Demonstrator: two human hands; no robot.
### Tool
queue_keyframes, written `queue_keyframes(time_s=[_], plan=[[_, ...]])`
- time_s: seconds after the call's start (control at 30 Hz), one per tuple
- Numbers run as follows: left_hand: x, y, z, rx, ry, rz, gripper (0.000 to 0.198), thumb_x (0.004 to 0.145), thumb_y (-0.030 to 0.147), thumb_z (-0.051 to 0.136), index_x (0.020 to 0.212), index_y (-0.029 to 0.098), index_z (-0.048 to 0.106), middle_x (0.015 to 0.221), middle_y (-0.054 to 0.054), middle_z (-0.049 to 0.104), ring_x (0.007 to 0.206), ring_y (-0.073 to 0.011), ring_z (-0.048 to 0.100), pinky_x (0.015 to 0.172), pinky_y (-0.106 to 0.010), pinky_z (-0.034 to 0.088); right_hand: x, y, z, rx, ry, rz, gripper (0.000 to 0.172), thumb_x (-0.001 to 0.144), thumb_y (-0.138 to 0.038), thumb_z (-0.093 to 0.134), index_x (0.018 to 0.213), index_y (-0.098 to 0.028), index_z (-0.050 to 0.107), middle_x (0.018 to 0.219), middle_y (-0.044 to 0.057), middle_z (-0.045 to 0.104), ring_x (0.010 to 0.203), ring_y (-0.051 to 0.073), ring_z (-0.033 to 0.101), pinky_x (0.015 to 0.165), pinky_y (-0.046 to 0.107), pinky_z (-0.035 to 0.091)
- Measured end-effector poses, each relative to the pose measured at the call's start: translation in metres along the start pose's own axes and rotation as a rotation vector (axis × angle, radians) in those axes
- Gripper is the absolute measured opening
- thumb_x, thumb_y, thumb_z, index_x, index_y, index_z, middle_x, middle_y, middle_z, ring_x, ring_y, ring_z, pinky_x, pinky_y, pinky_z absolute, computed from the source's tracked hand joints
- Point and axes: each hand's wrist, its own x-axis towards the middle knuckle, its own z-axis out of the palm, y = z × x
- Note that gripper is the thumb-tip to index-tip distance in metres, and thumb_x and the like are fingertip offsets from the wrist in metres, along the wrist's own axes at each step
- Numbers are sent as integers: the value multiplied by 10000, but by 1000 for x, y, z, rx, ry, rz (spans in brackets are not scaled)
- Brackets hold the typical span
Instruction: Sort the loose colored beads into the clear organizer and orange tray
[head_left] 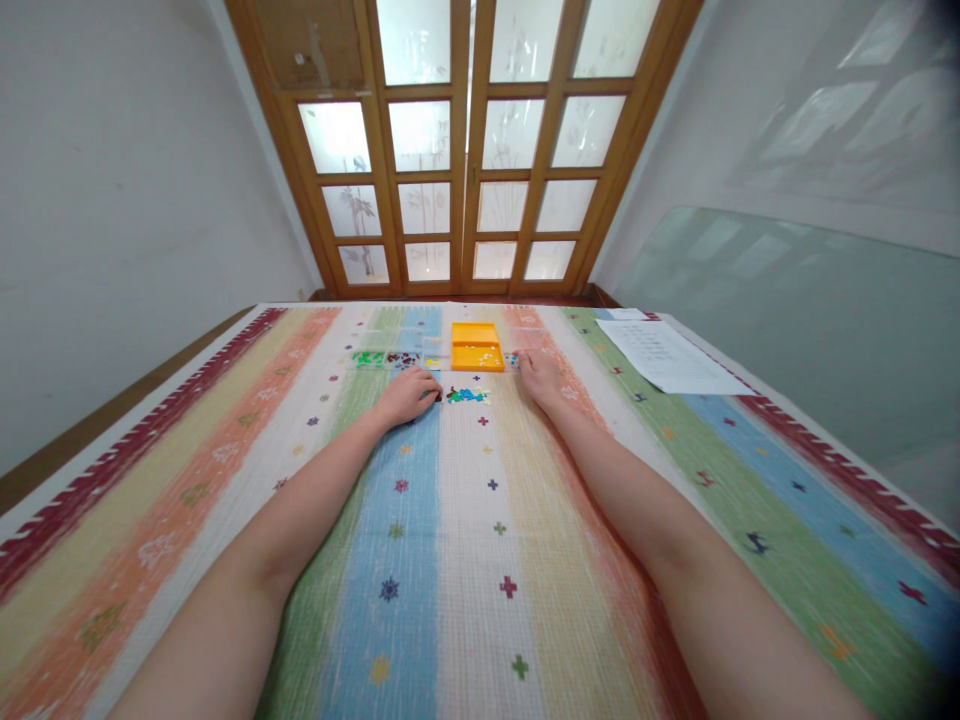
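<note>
A heap of small blue, green, yellow and dark red pieces (469, 396) lies on the striped tablecloth. At its left edge, my left hand (409, 396) rests with fingers bent together beside dark red pieces (438, 395); whatever is in the fingertips is too small to name. My right hand (540, 377) is closed, its fingertips by a small clear box with blue pieces (513, 360). Between the hands stands an open orange case (478, 333) with a few pale pieces inside. To its left, clear boxes hold green pieces (367, 359), dark red pieces (403, 359) and yellow pieces (433, 364).
Printed paper sheets (671, 355) lie at the far right of the table. The striped tablecloth (465, 600) covers the table. Behind its far edge are wooden glass-paned doors (465, 190), and a glass sheet (787, 330) stands against the right wall.
</note>
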Motion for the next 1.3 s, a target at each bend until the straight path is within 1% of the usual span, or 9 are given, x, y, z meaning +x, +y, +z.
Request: queue_keyframes(time_s=[0.3, 0.47, 0.7, 0.8, 0.87, 0.97, 1.13, 1.23, 1.3], plan=[[1, 7, -1, -53, -4, 1, 314, 1002, 256, 511, 1195, 233, 757, 1159, -86, 725, 1137, -244, 600, 1071, -415, 442, 3, 8, 7, -20, -7, -47, 549, 1062, -454, 292, 1132, -172, 758, 1159, 149, 746, 1077, 297, 647, 962, 412, 476], [0, 9, -4, -71, -29, 13, 301, 997, 243, 514, 1116, 239, 791, 1139, -79, 732, 1136, -240, 600, 1073, -415, 446, 2, 7, 7, -17, -9, -92, 567, 1067, -469, 280, 1118, -175, 762, 1150, 147, 746, 1069, 295, 641, 965, 414, 475], [2, 10, -6, -58, -58, 52, 330, 1014, 218, 472, 1107, 216, 788, 1149, -77, 747, 1118, -233, 605, 1056, -403, 454, 1, 1, 5, -21, -14, -110, 594, 1080, -500, 261, 1122, -183, 762, 1153, 149, 741, 1079, 301, 636, 992, 431, 465], [2, 6, -2, -77, -42, 44, 336, 1019, 216, 459, 1083, 215, 789, 1144, -76, 750, 1119, -227, 611, 1063, -400, 453, 1, 1, 5, -21, -14, -113, 593, 1082, -496, 257, 1120, -183, 760, 1151, 146, 741, 1087, 297, 636, 1000, 424, 464], [2, 1, 2, -110, 2, 21, 336, 1020, 221, 456, 1076, 215, 787, 1149, -77, 751, 1128, -225, 619, 1079, -411, 449, 0, 1, 5, -23, -17, -113, 586, 1082, -490, 261, 1119, -181, 757, 1153, 144, 741, 1092, 295, 636, 1004, 421, 463], [2, -8, 8, -181, 109, -62, 322, 1014, 246, 473, 1095, 208, 782, 1172, -80, 753, 1153, -234, 628, 1096, -437, 449, -1, 0, 4, -22, -18, -108, 566, 1080, -478, 277, 1128, -179, 755, 1167, 145, 740, 1103, 295, 635, 1017, 424, 460], [0, -24, 12, -347, 273, -292, 324, 990, 260, 483, 1111, 215, 781, 1209, -69, 745, 1142, -231, 649, 1073, -426, 482, -3, -5, 1, -13, -29, -99, 542, 1074, -452, 291, 1141, -181, 756, 1189, 147, 737, 1123, 298, 628, 1034, 440, 454], [-2, -35, 12, -495, 357, -467, 344, 979, 288, 484, 1145, 206, 774, 1169, -67, 750, 936, -201, 680, 912, -370, 547, -2, -6, 0, -18, -37, -99, 551, 1075, -456, 284, 1128, -180, 758, 1174, 145, 736, 1112, 292, 626, 1023, 430, 456], [-3, -43, 13, -581, 406, -583, 358, 970, 308, 490, 1164, 202, 771, 1111, -61, 759, 774, -174, 650, 786, -334, 549, -2, -5, 1, -23, -41, -104, 549, 1074, -453, 286, 1123, -178, 758, 1171, 144, 733, 1109, 289, 625, 1017, 422, 455]])
